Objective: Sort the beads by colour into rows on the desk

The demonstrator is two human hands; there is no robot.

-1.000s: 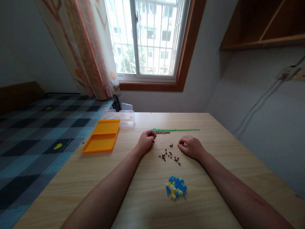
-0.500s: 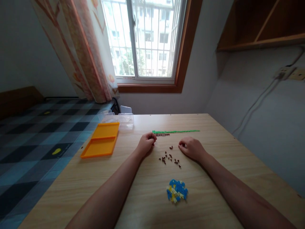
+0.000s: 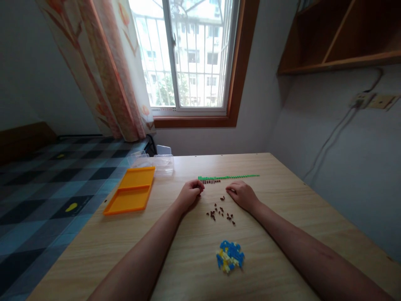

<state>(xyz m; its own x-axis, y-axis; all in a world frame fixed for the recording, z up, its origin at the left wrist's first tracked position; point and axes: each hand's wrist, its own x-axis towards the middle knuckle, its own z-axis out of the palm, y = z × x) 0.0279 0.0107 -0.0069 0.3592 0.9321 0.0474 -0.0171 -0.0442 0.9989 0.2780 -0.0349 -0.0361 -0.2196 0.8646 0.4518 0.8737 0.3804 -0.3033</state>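
We count two hands over one desk (image 3: 181, 267). The left hand (image 3: 191, 193) is curled, its fingertips at the near left end of a row of brown pieces (image 3: 211, 182); we cannot tell whether it grips a piece. The right hand (image 3: 242, 195) has its fingers bent together toward the thumb, and we cannot tell whether anything is pinched there. Both forearms are cut off by the lower edge.

One long line of green pieces (image 3: 230, 177) lies just beyond the brown row; its members are too small for a sure count. Between the hands and nearer to us we find a scatter of loose brown pieces (image 3: 222, 209), more than a dozen, some touching, so the figure stays open. Nearer still lies one heap of blue, yellow and cream pieces (image 3: 231, 255); they overlap and cannot be counted.

At the left we record one orange tray (image 3: 130, 200) with two sections. Behind it stand clear plastic boxes (image 3: 163, 166), whose number we cannot settle because their walls show through one another.

We read no brand or label. The checked bedcover (image 3: 62, 167) bears two yellow marks, the nearer with faint characters beside it, illegible to us. Small marks on the lower frame of the one window (image 3: 200, 62) are likewise unreadable. The window, the curtain (image 3: 112, 71) and the wooden shelf (image 3: 341, 62) are each cut off at the top.
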